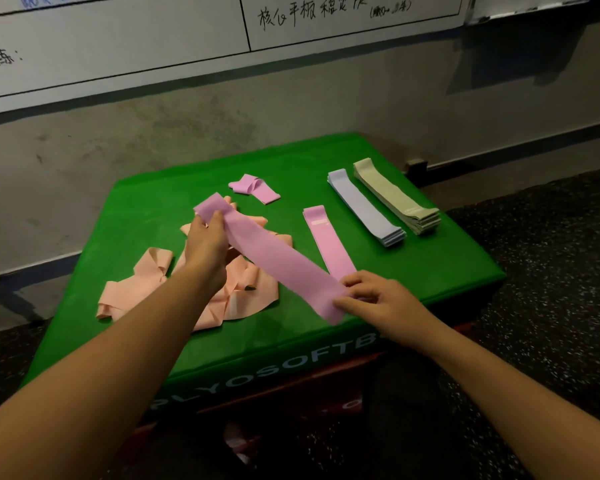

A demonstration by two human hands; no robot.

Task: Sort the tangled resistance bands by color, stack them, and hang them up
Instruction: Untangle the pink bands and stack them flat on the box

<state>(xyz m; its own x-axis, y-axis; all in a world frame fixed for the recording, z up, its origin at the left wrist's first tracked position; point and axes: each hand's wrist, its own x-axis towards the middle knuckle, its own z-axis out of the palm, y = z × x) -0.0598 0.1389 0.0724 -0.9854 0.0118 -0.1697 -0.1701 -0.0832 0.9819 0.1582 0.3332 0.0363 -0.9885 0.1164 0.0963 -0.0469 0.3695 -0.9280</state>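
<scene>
The green box's (257, 344) front face carries white capitals reading "PLYOSOFTB", its end hidden behind an arm. The whiteboard (153, 39) on the wall bears handwritten Chinese: "核心平板稳定性" at top centre, "训练:" at the left edge; smaller bracketed writing beside is illegible.

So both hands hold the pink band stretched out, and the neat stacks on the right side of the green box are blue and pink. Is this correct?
Not quite. The head view shows the two neat stacks at the right of the green box as the blue stack and a pale green stack, not pink. The rest holds: the left hand and right hand hold the pink band stretched out.
</scene>
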